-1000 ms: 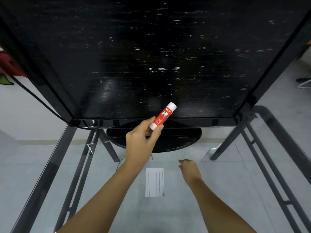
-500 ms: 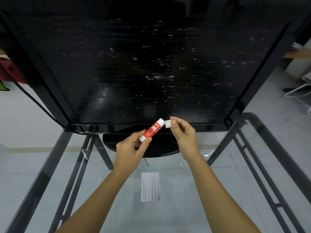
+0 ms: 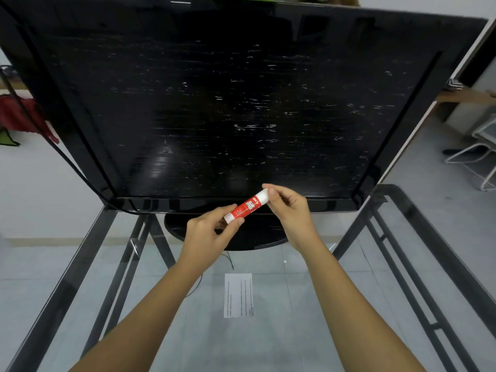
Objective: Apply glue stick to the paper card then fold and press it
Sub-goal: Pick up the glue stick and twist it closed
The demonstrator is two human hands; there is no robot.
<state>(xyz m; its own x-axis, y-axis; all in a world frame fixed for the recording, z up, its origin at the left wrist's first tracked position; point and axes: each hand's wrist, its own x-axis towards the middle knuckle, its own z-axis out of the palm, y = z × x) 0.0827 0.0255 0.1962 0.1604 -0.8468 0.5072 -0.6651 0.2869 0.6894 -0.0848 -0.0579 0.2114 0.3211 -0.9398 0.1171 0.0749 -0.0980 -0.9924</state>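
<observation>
The paper card (image 3: 238, 295) lies flat and unfolded on the near part of the glass table (image 3: 281, 345), between the 2 forearms and touched by neither hand; no glue shows on it. Farther off and raised above the table, the left hand (image 3: 208, 237) pinches the near end of the glue stick (image 3: 245, 208) between thumb and fingertips; the right hand (image 3: 291, 210) pinches the white cap (image 3: 263, 196) at its far end; the cap appears seated, though whether it is coming off cannot be told. Behind stands a dark screen (image 3: 214, 103). Judged status: 0 of 3 steps complete; gluing, folding and pressing remain.
</observation>
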